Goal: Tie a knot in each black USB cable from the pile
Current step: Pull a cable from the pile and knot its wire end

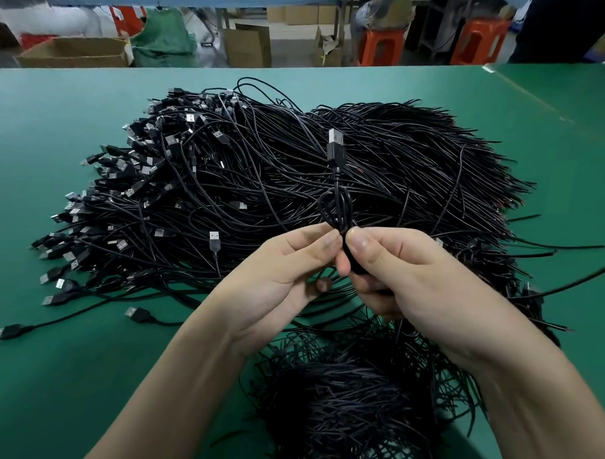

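Observation:
Above a large pile of black USB cables [278,180], one black USB cable [336,155] is held up with its silver plug pointing upward. A small loop in it sits just above my fingertips. My left hand [286,273] pinches the cable below the loop from the left. My right hand [405,277] pinches it from the right with thumb and fingers, and the cable's lower part is hidden inside that hand. The two thumbs almost touch.
The cables lie on a green table [58,124], plugs fanned to the left. A second heap of black cables [350,402] lies near the front edge between my forearms. Behind the table stand cardboard boxes [74,51] and orange stools [479,41].

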A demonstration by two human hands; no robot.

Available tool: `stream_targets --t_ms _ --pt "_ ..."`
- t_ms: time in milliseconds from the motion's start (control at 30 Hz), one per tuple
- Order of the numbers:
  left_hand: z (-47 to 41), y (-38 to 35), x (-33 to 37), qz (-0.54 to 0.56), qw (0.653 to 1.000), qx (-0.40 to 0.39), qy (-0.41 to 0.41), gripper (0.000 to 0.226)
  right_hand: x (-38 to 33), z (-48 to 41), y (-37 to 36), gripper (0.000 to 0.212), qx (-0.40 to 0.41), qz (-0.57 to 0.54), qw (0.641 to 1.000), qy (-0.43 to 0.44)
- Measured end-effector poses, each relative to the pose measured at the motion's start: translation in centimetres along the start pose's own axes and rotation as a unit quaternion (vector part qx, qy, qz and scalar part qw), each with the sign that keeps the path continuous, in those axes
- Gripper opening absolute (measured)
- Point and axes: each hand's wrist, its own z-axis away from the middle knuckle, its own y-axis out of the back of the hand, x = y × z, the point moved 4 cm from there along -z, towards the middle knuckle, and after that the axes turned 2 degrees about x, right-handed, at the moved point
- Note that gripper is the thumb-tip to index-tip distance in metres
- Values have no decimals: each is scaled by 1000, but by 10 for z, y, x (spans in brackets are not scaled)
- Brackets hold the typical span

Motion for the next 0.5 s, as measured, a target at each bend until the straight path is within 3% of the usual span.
stream_targets --t_ms 300,500 --pt "-3 -3 -8 19 1000 -19 14 32 3 2 -1 45 -29 10 999 -38" --pt "-2 -1 -4 -25 999 32 -16 26 8 -1 -2 41 -31 -15 998 -44"
